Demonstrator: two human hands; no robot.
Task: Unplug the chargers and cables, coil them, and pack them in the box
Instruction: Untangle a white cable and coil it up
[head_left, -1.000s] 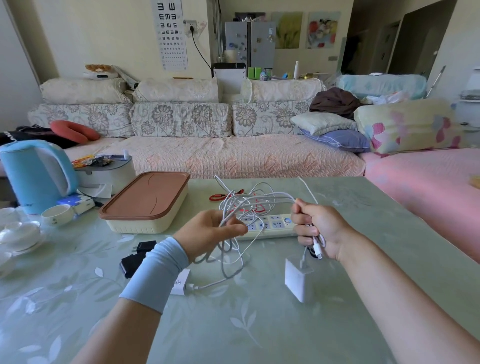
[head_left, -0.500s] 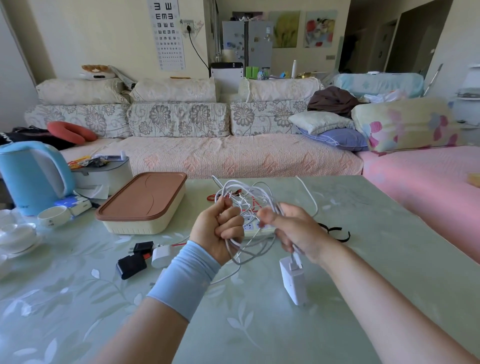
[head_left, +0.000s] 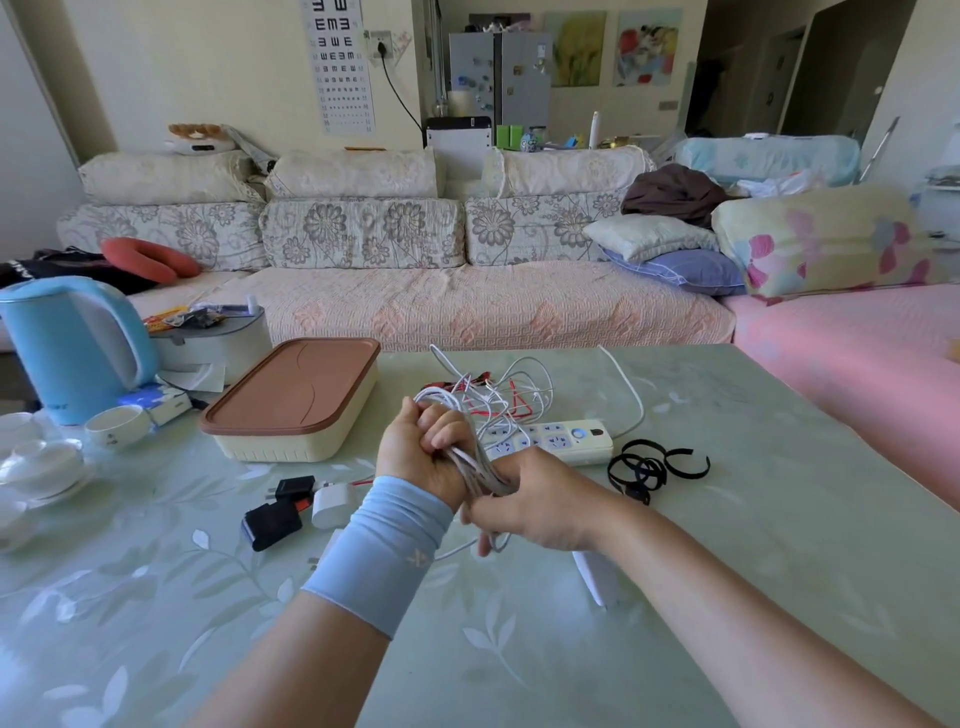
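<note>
My left hand (head_left: 423, 447) grips a bundle of looped white cable (head_left: 480, 470) above the table. My right hand (head_left: 540, 504) holds the lower end of the same loops, close against the left wrist. A white charger brick (head_left: 597, 577) hangs from the cable under my right forearm. Behind the hands lies a white power strip (head_left: 561, 439) with a tangle of white and red cables (head_left: 498, 392). The cream box with a brown lid (head_left: 296, 402) stands shut at the left. Black and white chargers (head_left: 298, 506) lie beside my left wrist.
Black strap ties (head_left: 654, 467) lie right of the power strip. A blue kettle (head_left: 67, 345), a cup (head_left: 117, 426) and white dishes (head_left: 36, 462) crowd the table's left side. A grey round container (head_left: 218, 338) stands behind the box. A sofa runs along the far edge.
My hands have come together and lowered. The spread-out white cable is now gathered into tight loops in my left hand, and my right hand has moved from the plug end to the bundle.
</note>
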